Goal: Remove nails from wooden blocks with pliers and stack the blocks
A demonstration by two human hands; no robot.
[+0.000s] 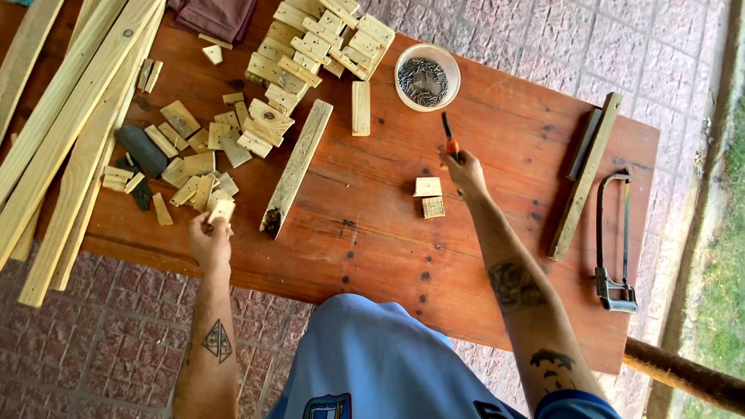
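- The right hand [464, 172] is closed around an orange-handled tool [449, 141], its dark tip pointing toward the white bowl of nails [426, 76]; what kind of tool it is cannot be made out.
- Just below that hand lie two small square wood blocks [429, 196], side by side and apart from the rest, seemingly set out within easy reach.
- The left hand [209, 237] pinches a small wood offcut [222, 210] at the near edge of a loose heap of offcuts [198, 147].
- A flat slat [296, 167] lies diagonally between the heap and the two blocks.
- Cut blocks are stacked [318, 43] at the far side; long planks [70, 124] overhang the left edge.
- A hacksaw [613, 240] and a batten [583, 177] rest at the right end.
- The reddish wooden table [388, 240] stands on pinkish paving [621, 46], with grass [725, 271] beyond.
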